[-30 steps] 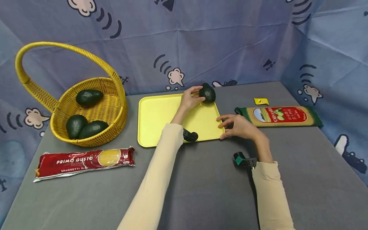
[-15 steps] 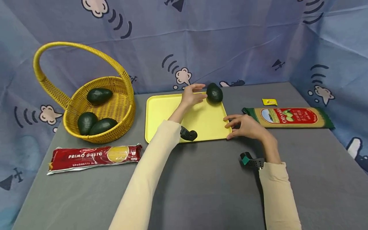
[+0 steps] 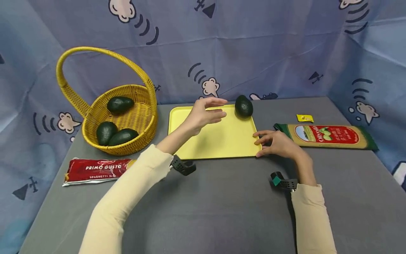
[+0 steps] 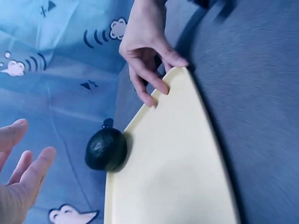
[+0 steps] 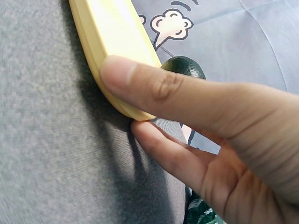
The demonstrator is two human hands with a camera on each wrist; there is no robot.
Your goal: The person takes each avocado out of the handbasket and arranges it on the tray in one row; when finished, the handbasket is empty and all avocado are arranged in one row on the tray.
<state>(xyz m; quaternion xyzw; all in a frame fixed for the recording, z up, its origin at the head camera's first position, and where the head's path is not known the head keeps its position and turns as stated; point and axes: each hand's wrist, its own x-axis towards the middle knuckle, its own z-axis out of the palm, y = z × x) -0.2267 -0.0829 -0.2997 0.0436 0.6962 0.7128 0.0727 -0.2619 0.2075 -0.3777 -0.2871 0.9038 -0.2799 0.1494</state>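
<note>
The spread left hand [image 3: 200, 114] moves farther from the pebbly, egg-shaped avocado [image 3: 244, 106] right of centre; the right hand [image 3: 279, 144] pinches the smooth tray [image 3: 226, 143] at one corner.

"PRIMO GUSTO SPAGHETTI", red packet [image 3: 95, 171]; "Olivoilà", green-ended packet [image 3: 326, 136]

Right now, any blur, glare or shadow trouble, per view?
Head: big lettering legible on the long red plastic spaghetti packet; left wrist: bluish cast, flat grey tabletop streaked by blur; right wrist: part of the shallow yellow rectangular tray washed out, dark shadow beside it.
</note>
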